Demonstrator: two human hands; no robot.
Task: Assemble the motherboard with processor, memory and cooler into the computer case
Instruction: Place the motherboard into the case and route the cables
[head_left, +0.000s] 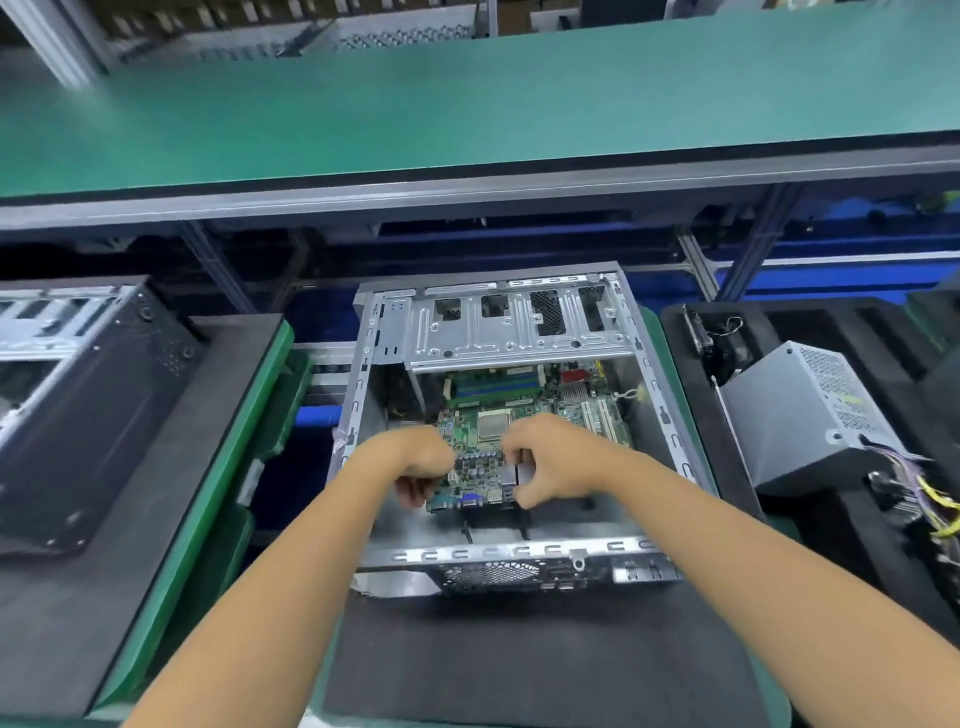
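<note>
Inside the computer case (363, 395), both hands gripped the motherboard (524, 421) by its near edge. The left hand (415, 462) had its fingers curled round the board's near-left corner, beside the blue port on that edge. The right hand (558, 462) had its fingers and thumb curled round the silver port block at the near-right part of the same edge. The board hung tilted within the case, its near edge raised above the case floor and its far edge reaching under the drive cage (519, 325) at the far end of the case. A processor (492, 425) sat near the board's middle, just beyond the two hands, and memory sticks (493, 387) lay across the board's far part. White expansion slots (597, 415) ran along the board's right side.

The case lay open on its side on a dark mat (519, 660), with its perforated rear panel toward the person. Left of the case, another black case (88, 395) rested on a second mat with a green-edged tray between them. Right of the case, a silver power supply (810, 410) with a bundle of coloured wires (930, 499) sat in black foam (779, 519). Beyond the case ran a green workbench shelf (467, 104).
</note>
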